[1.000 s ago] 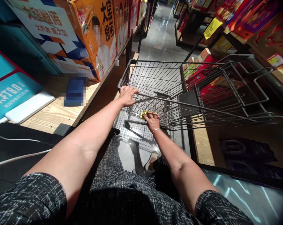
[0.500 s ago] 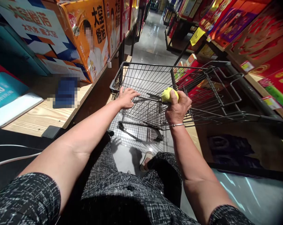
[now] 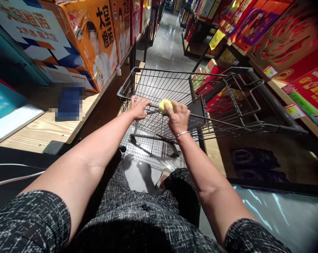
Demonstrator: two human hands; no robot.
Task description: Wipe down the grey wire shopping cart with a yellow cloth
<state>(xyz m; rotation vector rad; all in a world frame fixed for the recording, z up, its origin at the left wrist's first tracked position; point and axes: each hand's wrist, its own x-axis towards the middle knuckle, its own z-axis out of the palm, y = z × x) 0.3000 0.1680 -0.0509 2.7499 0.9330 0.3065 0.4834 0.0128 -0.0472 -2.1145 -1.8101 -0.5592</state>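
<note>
A black wire shopping cart (image 3: 159, 75) stands across in front of me. On its near top rail, toward the left corner, lies my left hand (image 3: 139, 107), its fingers bent over the rail. My right hand (image 3: 179, 117) grips a bunched yellow cloth (image 3: 165, 105) between thumb and fingers. The cloth is against the same rail, just right of my left hand. A bracelet circles my right wrist. The cart's wire basket shows bare mesh under my hands.
Orange drink cartons (image 3: 95, 45) stand on the wooden shelf (image 3: 45, 137) at left, near a blurred blue item (image 3: 69, 102). Red gift boxes (image 3: 285, 49) fill the right shelf. A shiny floor aisle (image 3: 166, 42) runs ahead between shelves.
My right hand has slid left along the rail with the yellow cloth, closer to my left hand. My left hand stays at the rail. The view has shifted slightly.
</note>
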